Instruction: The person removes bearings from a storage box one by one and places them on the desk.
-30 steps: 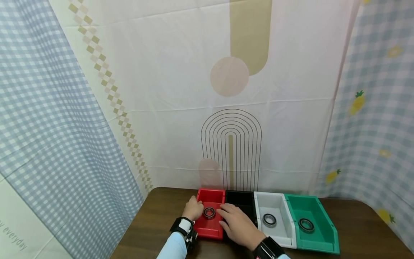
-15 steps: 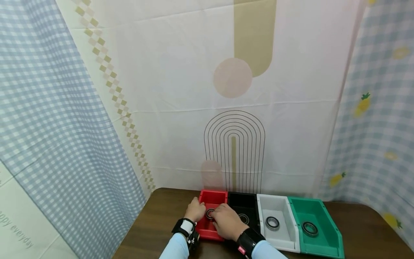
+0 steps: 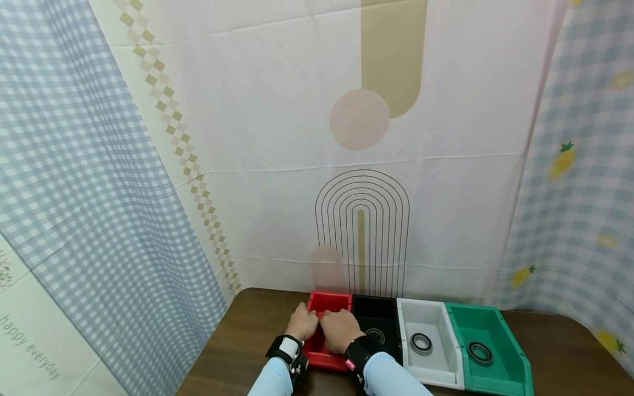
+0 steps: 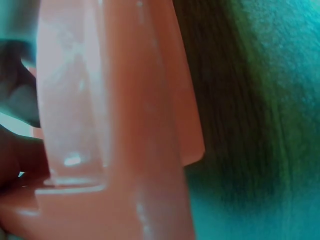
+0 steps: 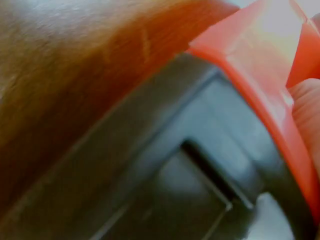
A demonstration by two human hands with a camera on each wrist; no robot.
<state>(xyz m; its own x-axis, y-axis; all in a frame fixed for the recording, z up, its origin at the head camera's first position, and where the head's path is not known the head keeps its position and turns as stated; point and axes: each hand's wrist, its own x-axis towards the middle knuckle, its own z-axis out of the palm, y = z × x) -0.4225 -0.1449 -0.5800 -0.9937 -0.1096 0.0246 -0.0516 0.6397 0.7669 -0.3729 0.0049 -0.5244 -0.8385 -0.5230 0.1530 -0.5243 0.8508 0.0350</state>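
Observation:
My left hand (image 3: 302, 323) reaches over the left wall of a red bin (image 3: 329, 362), its fingertips inside and close to my right fingertips. In the left wrist view its dark fingers (image 4: 20, 100) show beyond the bin's wall; what they hold I cannot tell. Inside the red bin, my right hand (image 3: 340, 331) has curled fingers where a ball bearing was in view before; that bearing is now hidden behind the hand. In the right wrist view only the edge of the right hand (image 5: 307, 110) shows, against the red wall.
To the right, a black bin (image 3: 376, 308), a white bin (image 3: 421, 311) and a green bin (image 3: 475, 319) stand side by side. Each holds a bearing: one (image 3: 376, 336), another (image 3: 421, 343) and a third (image 3: 480, 352). A brown table (image 3: 238, 341) lies under them.
My right hand has moved left from over the black bin into the red bin, covering its bearing and uncovering the black bin's. My left hand has stayed at the red bin's left wall.

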